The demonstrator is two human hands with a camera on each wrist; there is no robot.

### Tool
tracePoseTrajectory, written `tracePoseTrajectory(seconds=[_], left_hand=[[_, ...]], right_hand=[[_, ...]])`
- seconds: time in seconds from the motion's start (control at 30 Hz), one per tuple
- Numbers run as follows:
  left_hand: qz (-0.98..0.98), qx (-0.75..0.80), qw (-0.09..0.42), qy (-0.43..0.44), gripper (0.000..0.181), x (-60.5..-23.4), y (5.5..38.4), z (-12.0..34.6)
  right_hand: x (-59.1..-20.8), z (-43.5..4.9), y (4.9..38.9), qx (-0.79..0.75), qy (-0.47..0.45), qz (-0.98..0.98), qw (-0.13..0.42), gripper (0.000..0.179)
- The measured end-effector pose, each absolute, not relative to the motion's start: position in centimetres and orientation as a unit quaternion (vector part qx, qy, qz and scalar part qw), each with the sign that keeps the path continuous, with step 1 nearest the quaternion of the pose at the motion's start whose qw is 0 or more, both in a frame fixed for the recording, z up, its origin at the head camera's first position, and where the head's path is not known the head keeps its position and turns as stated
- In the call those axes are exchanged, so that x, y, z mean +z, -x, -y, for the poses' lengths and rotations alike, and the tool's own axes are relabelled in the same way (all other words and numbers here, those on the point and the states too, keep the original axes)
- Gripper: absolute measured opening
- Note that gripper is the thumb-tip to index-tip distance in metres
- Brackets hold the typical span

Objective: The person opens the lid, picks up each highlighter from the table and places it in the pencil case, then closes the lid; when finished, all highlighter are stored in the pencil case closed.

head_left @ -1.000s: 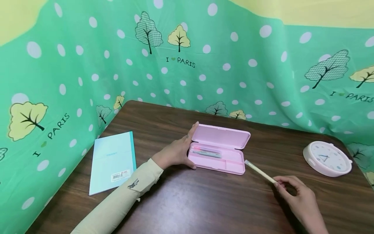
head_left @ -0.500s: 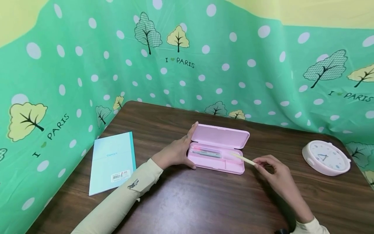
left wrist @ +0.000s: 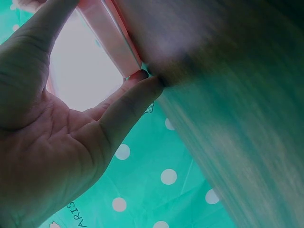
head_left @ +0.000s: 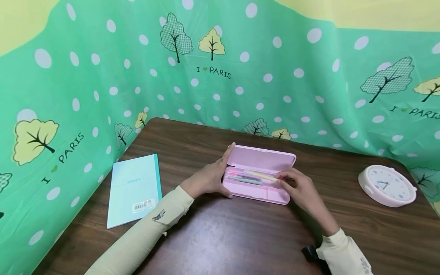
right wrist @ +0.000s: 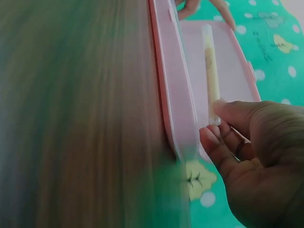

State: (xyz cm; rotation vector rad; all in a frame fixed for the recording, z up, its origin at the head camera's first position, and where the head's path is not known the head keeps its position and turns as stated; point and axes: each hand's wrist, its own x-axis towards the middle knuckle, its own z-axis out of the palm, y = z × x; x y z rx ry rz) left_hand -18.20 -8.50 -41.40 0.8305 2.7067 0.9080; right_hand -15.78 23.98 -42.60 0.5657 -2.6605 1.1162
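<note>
A pink pencil case lies open on the table, its lid tipped back. My left hand grips its left end, thumb at the front and a finger up by the lid; the left wrist view shows the hand spread around the case's end. Between thumb and fingertips my right hand pinches one end of a pale yellow pen, held over the rear compartment. In the right wrist view the yellow pen has a clear far end. Beside it, other slim pens lie in the case.
A light blue notebook with a barcode label lies at the left. At the right stands a pink-rimmed clock. The brown wooden table ends at the back against a green dotted curtain.
My right hand has moved left and away from me, bringing the yellow pen from beside the pencil case to over its rear compartment. The left hand has stayed on the case.
</note>
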Motion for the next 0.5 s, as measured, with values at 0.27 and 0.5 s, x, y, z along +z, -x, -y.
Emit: tracePoseTrajectory(seconds=[0.27,0.5], left_hand=[[-0.908,0.301,0.089,-0.277,0.161,-41.3,18.3,8.5],[-0.910,0.300,0.092,-0.273,0.161,-41.2,18.2,8.6]], right_hand=[[-42.8,-21.0,17.2,0.401,-0.195,0.894,0.047,0.014],[-43.1,-19.9,17.9,0.404,-0.199,0.892,0.037,0.010]])
